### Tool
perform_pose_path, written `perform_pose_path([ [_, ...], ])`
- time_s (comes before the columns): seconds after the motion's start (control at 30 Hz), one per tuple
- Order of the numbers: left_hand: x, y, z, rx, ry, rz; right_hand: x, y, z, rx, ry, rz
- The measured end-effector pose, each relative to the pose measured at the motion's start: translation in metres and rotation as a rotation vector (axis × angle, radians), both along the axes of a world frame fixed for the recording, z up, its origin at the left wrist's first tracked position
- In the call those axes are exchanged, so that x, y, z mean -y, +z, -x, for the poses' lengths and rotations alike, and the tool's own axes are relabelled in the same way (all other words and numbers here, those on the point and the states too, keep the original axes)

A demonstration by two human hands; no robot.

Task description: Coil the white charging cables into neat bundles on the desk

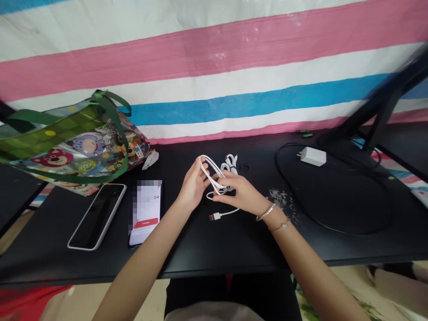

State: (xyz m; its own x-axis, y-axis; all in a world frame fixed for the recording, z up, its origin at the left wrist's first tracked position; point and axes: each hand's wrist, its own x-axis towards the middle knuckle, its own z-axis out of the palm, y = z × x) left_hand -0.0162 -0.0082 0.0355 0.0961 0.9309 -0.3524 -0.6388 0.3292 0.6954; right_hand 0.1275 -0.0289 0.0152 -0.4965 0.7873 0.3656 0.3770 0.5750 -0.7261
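Observation:
Between my two hands is a white USB cable (211,168), gathered into long loops above the black table. My left hand (194,182) has its fingers closed round the left end of the loops. On the right end, my right hand (239,189) pinches the strands between thumb and fingers. A loose end with a USB plug (215,216) rests on the table below, pointing left. Just behind my right hand lies a second bundle of white cable (230,161), with a dark band around it.
Left of my arms lie a lit phone (147,209) and a dark-screened phone (98,216). A cartoon-print bag (83,147) stands behind them. At right are a white charger (313,156), a black cable (302,216) and small pale scraps (281,199). A striped sheet (234,102) hangs behind the table.

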Motion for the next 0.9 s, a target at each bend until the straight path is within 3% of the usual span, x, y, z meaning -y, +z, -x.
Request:
perform_pose_path([
  [0.47, -0.0038, -0.0002, 0.0027, 0.102, -0.119, 0.167, 0.0016, 0.0090, -0.0015, -0.187, -0.106, -0.067],
  [0.73, -0.0029, 0.0030, 0.0008, 0.067, -0.109, 0.181, -0.0003, 0.0053, -0.0026, -0.128, -0.277, -0.259],
  [0.9, -0.0008, 0.0036, -0.0001, 0.056, -0.124, 0.187, 0.0004, 0.0029, -0.0016, -0.104, -0.328, -0.289],
])
